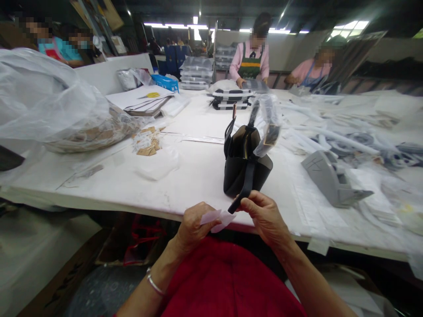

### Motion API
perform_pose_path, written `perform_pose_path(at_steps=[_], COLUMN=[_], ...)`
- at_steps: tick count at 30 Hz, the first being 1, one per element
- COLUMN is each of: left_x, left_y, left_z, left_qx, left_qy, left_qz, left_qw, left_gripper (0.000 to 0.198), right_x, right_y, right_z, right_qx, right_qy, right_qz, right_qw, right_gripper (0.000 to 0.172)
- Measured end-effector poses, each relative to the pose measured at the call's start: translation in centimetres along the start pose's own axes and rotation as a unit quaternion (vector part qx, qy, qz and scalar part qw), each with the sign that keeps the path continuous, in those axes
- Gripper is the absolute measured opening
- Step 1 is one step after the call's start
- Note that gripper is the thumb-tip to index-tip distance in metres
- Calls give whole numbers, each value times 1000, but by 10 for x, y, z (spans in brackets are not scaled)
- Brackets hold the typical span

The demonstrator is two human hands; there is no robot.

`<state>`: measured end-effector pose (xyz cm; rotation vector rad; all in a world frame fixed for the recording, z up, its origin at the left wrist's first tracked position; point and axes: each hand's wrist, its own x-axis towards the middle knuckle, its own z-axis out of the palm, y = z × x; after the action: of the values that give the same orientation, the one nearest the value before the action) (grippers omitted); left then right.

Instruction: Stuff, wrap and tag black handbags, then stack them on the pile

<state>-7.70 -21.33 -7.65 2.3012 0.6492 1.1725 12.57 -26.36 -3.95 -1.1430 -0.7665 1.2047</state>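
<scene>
A black handbag stands upright on the white table, its top open and a zip showing inside. Clear plastic film wraps part of its raised handle. Toward me hangs a black strap, and my right hand pinches it near its lower end. My left hand is closed on a thin white sheet that looks like tissue paper, just left of the strap end. Whether the sheet touches the strap I cannot tell.
Right of the bag sits a grey tape dispenser, with white wrapped strips beyond it. Brown paper scraps and a large plastic bag lie left. Yellow-handled scissors rest on stacked sheets. A person works across the table.
</scene>
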Motion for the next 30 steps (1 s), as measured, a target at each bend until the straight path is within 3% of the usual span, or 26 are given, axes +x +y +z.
perform_pose_path(at_steps=[15, 25, 30], left_x=[-1, -4, -4], left_y=[1, 0, 0], left_z=[1, 2, 3], left_qx=[-3, -1, -21], left_qy=[-16, -16, -29], left_qz=[-43, -6, -42], left_qw=[999, 1000, 998], left_gripper=[29, 22, 24], right_x=[1, 2, 2], right_y=[1, 0, 2], right_z=[-1, 2, 1], right_qx=[-24, 3, -6], right_qy=[-10, -2, -11], right_qz=[4, 13, 10], right_qw=[1000, 1000, 1000], right_gripper=[24, 29, 28])
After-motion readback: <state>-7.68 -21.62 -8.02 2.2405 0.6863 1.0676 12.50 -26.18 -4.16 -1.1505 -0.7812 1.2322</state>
